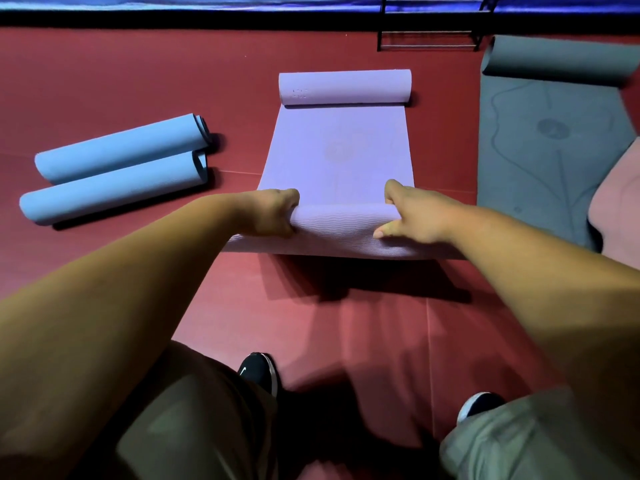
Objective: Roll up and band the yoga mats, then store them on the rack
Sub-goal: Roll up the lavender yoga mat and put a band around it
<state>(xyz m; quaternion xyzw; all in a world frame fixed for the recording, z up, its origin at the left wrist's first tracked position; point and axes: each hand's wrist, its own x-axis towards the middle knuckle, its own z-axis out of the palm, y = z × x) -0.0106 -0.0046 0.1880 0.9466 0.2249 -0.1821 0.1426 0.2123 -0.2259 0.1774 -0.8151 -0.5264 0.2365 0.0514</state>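
Lilac ribbed foam yoga mat (pixel 337 150) lies lengthwise on the dark red padded floor (pixel 104 81), centre of view. Its far end is curled into a loose roll; its near end is rolled too, and that near roll sits under both hands. Left hand (pixel 273 213) grips the near roll towards its left end, with fingers curled over the top and thumb on the near side. Right hand (pixel 412 213) grips towards the right end in the same way.

Two rolled light-blue foam mats (pixel 117 152) lie side by side, touching — left of the lilac mat and apart from it. Grey patterned mat (pixel 540 150), partly unrolled, lies just to the right. Pink mat (pixel 616 202) sits at the frame's right edge, against the grey one. Black metal rack (pixel 429 36) stands beyond — at the far wall.
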